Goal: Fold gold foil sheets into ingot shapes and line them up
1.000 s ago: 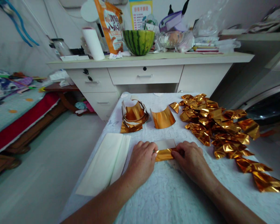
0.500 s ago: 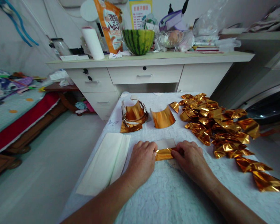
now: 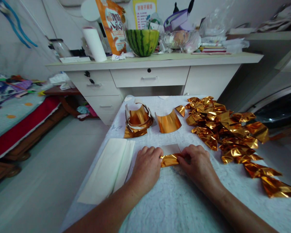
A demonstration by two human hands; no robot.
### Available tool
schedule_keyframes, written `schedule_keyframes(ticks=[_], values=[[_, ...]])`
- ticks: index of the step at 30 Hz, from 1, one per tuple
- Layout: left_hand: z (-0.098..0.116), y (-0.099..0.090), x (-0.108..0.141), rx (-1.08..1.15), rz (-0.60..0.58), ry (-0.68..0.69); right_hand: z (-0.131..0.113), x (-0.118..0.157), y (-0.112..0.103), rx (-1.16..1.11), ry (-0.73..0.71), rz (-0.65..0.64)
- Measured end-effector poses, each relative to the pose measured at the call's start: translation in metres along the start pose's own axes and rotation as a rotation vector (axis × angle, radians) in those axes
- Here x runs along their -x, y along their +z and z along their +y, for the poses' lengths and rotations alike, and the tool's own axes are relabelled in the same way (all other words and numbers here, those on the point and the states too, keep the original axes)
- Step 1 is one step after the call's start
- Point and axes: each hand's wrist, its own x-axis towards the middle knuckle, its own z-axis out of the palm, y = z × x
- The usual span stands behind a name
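A gold foil sheet, rolled or folded along its near side with a pale flap at the back, lies between my hands on the cloth-covered table. My left hand pinches its left end, and my right hand grips the right end. Behind it stand a curved gold sheet and a curled stack of gold sheets. Folded pale paper lies left of my left hand. A pile of folded gold foil pieces spreads over the right side.
Beyond the table is a white desk with drawers, bearing a half watermelon, an orange bag, a white roll and plastic bags. A bed is at the left, and a washing machine at the right.
The view has shifted slightly. Both hands keep their grip on the gold foil sheet, and the right hand sits marginally closer to the left.
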Motion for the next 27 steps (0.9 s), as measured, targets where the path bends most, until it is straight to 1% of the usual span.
schedule_keyframes(ticks=[8, 21, 27], values=[[0.0014, -0.0027, 0.0003, -0.009, -0.009, 0.001, -0.0001, 0.0012, 0.0007, -0.001, -0.011, 0.004], [0.0032, -0.0052, 0.0010, -0.061, -0.029, 0.007, 0.0063, -0.0010, 0.0013, 0.019, -0.007, -0.062], [0.0020, -0.0023, 0.0014, -0.099, -0.037, 0.024, 0.0071, -0.0017, 0.0011, 0.038, 0.006, -0.079]])
